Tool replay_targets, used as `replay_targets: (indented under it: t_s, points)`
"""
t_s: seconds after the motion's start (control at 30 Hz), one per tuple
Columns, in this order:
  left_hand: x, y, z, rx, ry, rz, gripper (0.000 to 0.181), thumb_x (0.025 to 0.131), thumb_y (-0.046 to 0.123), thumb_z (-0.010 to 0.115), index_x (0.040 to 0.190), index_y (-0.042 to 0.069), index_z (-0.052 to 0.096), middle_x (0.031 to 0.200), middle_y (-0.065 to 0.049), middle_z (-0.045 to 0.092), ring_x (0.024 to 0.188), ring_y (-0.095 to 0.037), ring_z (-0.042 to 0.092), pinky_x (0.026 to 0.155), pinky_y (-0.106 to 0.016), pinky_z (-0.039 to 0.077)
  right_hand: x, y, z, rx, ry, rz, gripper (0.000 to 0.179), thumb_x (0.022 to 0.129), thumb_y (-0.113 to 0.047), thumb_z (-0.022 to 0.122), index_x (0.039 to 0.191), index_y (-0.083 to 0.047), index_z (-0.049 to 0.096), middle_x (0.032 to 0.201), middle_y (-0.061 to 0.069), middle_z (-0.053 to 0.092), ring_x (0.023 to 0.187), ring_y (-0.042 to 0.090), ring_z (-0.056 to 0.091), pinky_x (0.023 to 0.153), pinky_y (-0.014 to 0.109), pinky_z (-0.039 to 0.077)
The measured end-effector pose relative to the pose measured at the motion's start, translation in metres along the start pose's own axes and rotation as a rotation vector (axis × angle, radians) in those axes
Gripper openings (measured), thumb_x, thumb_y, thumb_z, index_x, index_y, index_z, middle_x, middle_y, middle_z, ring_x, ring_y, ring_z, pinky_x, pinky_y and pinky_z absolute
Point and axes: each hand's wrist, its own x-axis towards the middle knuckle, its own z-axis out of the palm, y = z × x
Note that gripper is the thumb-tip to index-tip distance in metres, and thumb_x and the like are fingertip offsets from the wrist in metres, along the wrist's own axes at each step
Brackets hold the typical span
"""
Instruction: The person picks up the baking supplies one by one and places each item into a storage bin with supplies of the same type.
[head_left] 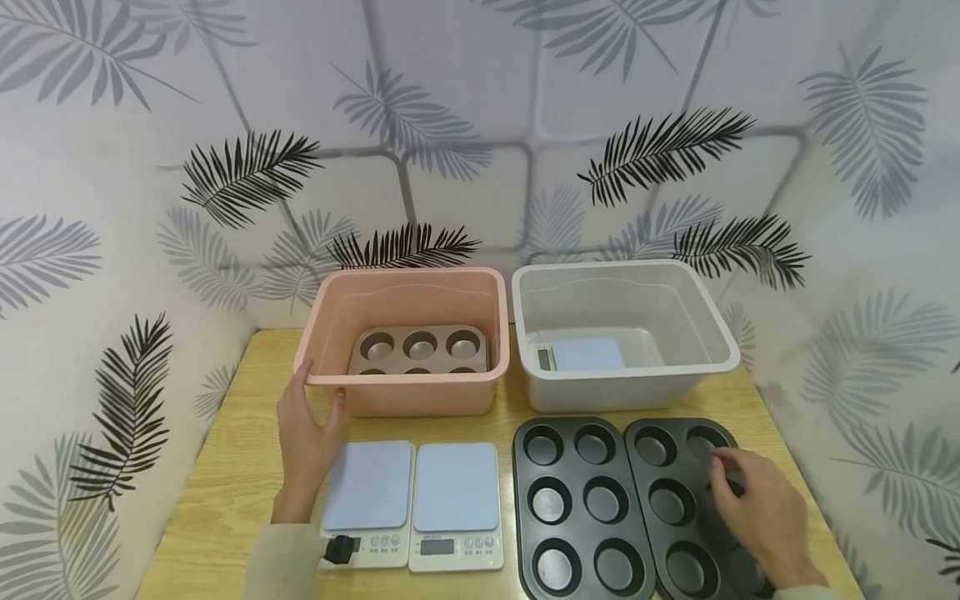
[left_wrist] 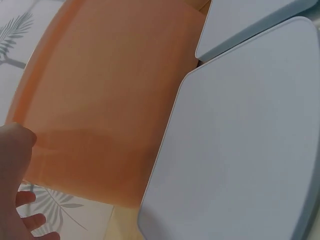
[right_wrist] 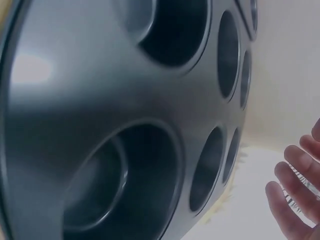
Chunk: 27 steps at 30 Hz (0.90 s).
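My left hand [head_left: 309, 437] is at the near left corner of a pink plastic bin [head_left: 420, 398]. Its fingertips are right at the rim, and the thumb overlaps the bin's front wall. Inside that bin lies a bronze-coloured muffin tin [head_left: 397, 343]. Over the right one of two dark muffin tins [head_left: 678, 458] hovers my right hand [head_left: 765, 508], fingers loosely bent and holding nothing. The left dark muffin tin [head_left: 573, 467] lies against it. Below my left hand is a kitchen scale [head_left: 369, 487]; a second kitchen scale [head_left: 456, 490] sits beside it.
To the right of the pink bin stands a white bin [head_left: 630, 392], with another kitchen scale [head_left: 588, 354] in it. Everything stands on a wooden table [head_left: 232, 450]. Leaf-patterned cloth [head_left: 480, 108] hangs behind the bins and along both sides.
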Motion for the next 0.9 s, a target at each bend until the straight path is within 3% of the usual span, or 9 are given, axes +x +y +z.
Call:
replay_targets:
  t_s: [0.3, 0.4, 0.63, 0.7, 0.8, 0.87, 0.9]
  points:
    - [-0.001, -0.003, 0.003, -0.11, -0.014, -0.091, 0.068, 0.103, 0.01, 0.073, 0.165, 0.01, 0.044, 0.163, -0.023, 0.052, 0.141, -0.048, 0.056, 0.104, -0.066, 0.051, -0.009, 0.029, -0.001, -0.008, -0.072, 0.091, 0.014, 0.089, -0.011, 0.08, 0.102, -0.009, 0.08, 0.087, 0.008, 0.078, 0.08, 0.034, 0.071, 0.064, 0.019, 0.042]
    - [-0.001, -0.004, 0.005, -0.145, -0.006, -0.12, 0.068, 0.103, 0.009, 0.073, 0.165, 0.011, 0.044, 0.164, -0.021, 0.051, 0.14, -0.048, 0.058, 0.104, -0.062, 0.055, -0.013, 0.036, -0.001, -0.013, -0.1, 0.11, 0.014, 0.089, -0.011, 0.081, 0.103, -0.008, 0.08, 0.089, 0.009, 0.076, 0.081, 0.033, 0.07, 0.063, 0.01, 0.039]
    - [0.0, -0.004, 0.008, -0.188, -0.004, -0.162, 0.065, 0.105, 0.008, 0.071, 0.164, 0.015, 0.046, 0.163, -0.016, 0.052, 0.136, -0.042, 0.064, 0.094, -0.032, 0.061, -0.021, 0.05, -0.001, -0.005, -0.155, 0.175, 0.016, 0.092, -0.01, 0.08, 0.107, -0.005, 0.08, 0.095, 0.012, 0.074, 0.086, 0.027, 0.068, 0.064, -0.002, 0.038]
    - [0.0, -0.005, 0.009, -0.189, -0.01, -0.168, 0.064, 0.105, 0.008, 0.071, 0.164, 0.015, 0.046, 0.164, -0.016, 0.051, 0.136, -0.042, 0.064, 0.094, -0.034, 0.061, -0.023, 0.054, -0.001, 0.024, -0.169, 0.196, 0.016, 0.093, -0.009, 0.08, 0.108, -0.004, 0.081, 0.097, 0.013, 0.072, 0.083, 0.013, 0.067, 0.063, -0.002, 0.04]
    - [0.0, -0.004, 0.009, -0.193, -0.025, -0.181, 0.065, 0.106, 0.009, 0.07, 0.165, 0.016, 0.044, 0.165, -0.015, 0.049, 0.138, -0.043, 0.062, 0.097, -0.051, 0.06, -0.026, 0.06, 0.0, 0.061, -0.199, 0.214, 0.016, 0.093, -0.007, 0.08, 0.108, -0.001, 0.083, 0.101, 0.016, 0.07, 0.086, -0.017, 0.05, 0.061, -0.002, 0.041]
    - [0.0, -0.004, 0.009, -0.203, -0.038, -0.192, 0.066, 0.106, 0.009, 0.069, 0.166, 0.016, 0.042, 0.167, -0.015, 0.048, 0.139, -0.044, 0.06, 0.098, -0.06, 0.058, -0.029, 0.063, 0.001, 0.089, -0.233, 0.233, 0.017, 0.095, -0.005, 0.079, 0.111, 0.0, 0.083, 0.106, 0.019, 0.068, 0.092, -0.024, 0.041, 0.061, 0.001, 0.044]
    - [0.0, -0.004, 0.008, -0.208, -0.045, -0.198, 0.067, 0.106, 0.009, 0.069, 0.166, 0.017, 0.042, 0.168, -0.015, 0.047, 0.14, -0.044, 0.059, 0.099, -0.062, 0.057, -0.029, 0.065, 0.001, 0.094, -0.255, 0.246, 0.019, 0.096, -0.006, 0.078, 0.113, 0.001, 0.082, 0.109, 0.021, 0.068, 0.096, -0.021, 0.044, 0.061, 0.003, 0.048]
